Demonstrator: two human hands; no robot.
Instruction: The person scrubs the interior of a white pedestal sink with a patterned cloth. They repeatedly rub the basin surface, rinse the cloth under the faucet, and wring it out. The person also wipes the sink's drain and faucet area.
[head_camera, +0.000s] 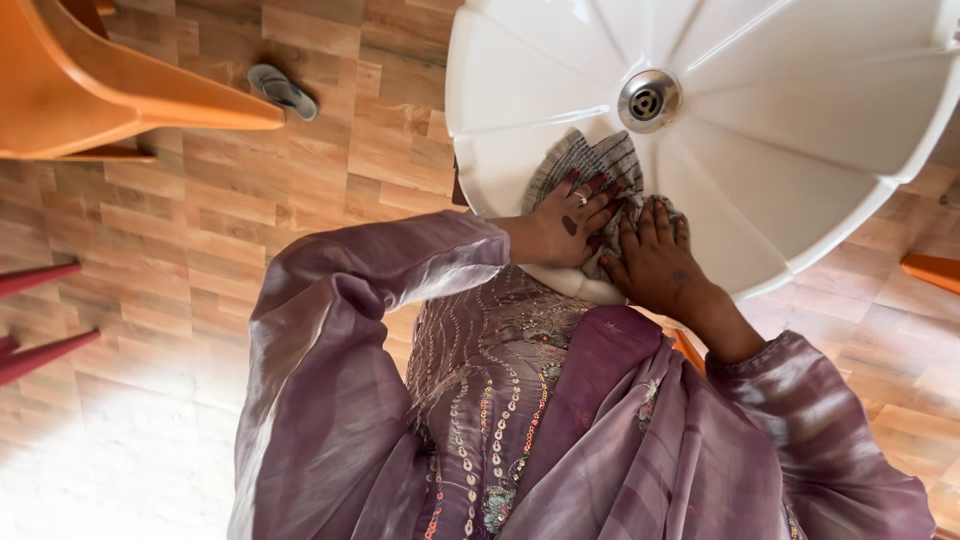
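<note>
A grey striped cloth (590, 165) lies bunched on a white round plastic table (800, 120), near its edge and just below the metal centre cap (648, 100). My left hand (560, 225), with a ring on one finger, presses down on the cloth's near left part. My right hand (655, 262) lies beside it with its fingers curled onto the cloth's right part. The two hands almost touch. Wide purple sleeves cover both arms, and part of the cloth is hidden beneath the hands.
An orange plastic chair (90, 90) stands at the upper left over a wood-pattern tiled floor (200, 240). A grey sandal (283, 90) lies on the floor near it. Red chair legs (40, 315) reach in from the left, and an orange piece (935, 270) shows at the right edge.
</note>
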